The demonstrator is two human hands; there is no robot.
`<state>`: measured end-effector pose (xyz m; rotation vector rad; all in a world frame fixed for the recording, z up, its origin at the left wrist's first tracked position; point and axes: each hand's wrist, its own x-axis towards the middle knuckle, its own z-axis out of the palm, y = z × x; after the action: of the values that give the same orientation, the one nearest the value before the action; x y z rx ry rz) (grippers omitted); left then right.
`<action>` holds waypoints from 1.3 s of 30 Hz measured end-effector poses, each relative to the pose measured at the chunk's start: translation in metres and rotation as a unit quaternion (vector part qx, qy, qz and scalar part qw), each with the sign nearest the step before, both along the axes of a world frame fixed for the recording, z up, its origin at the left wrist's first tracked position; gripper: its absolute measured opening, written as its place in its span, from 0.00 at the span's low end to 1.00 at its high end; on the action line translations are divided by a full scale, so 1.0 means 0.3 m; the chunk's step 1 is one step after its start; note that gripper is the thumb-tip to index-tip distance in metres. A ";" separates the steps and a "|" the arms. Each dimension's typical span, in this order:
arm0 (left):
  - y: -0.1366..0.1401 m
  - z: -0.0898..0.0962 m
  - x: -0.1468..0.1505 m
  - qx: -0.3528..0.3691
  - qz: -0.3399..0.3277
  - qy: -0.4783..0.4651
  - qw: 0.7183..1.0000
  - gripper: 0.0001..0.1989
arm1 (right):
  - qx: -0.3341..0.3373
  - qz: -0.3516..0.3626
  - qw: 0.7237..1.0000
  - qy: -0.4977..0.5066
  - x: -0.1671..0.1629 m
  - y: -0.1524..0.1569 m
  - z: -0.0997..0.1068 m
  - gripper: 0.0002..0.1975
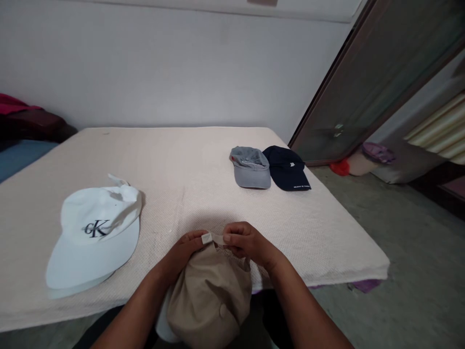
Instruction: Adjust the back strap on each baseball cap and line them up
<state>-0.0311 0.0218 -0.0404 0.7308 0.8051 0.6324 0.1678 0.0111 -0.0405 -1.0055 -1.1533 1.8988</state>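
A beige cap [209,300] hangs at the bed's front edge, its rounded crown towards me and its back strap uppermost. My left hand [187,247] grips the cap's back edge beside a small white label. Between the thumb and fingers of my right hand [247,242] is the end of the narrow back strap [218,239]. A pale brim shows partly at the lower left of the crown; the rest of it is hidden. To the left, apart from my hands, lies a white cap [98,232] with dark letters on its front.
A grey cap [250,167] and a navy cap [288,167] lie side by side, touching, near the right edge of the bed [174,160]. Behind the bed stands a white wall [174,72]. Grey floor [414,242] runs along the right.
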 end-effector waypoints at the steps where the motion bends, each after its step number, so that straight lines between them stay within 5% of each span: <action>1: 0.000 0.000 0.000 -0.003 -0.004 0.000 1.000 0.07 | 0.000 -0.009 1.000 0.014 0.000 0.000 0.000 0.10; 6: -0.002 -0.003 0.000 -0.002 -0.026 0.008 1.000 0.07 | -0.002 -0.046 0.998 0.045 -0.004 0.002 0.001 0.10; 12: -0.003 -0.024 -0.004 -0.001 -0.011 0.013 1.000 0.05 | -0.021 -0.007 0.998 0.063 0.000 -0.004 0.004 0.07; 28: -0.004 -0.034 0.008 -0.019 -0.029 0.009 0.999 0.07 | -0.004 -0.028 0.999 -0.044 0.003 0.001 -0.002 0.10; 39: -0.012 -0.027 0.008 -0.012 -0.042 0.025 0.999 0.07 | -0.043 -0.002 0.999 0.007 0.001 -0.006 -0.013 0.08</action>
<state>-0.0286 0.0183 -0.0485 0.7562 0.8219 0.5308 0.1682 0.0094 -0.0446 -1.0383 -1.0686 1.9632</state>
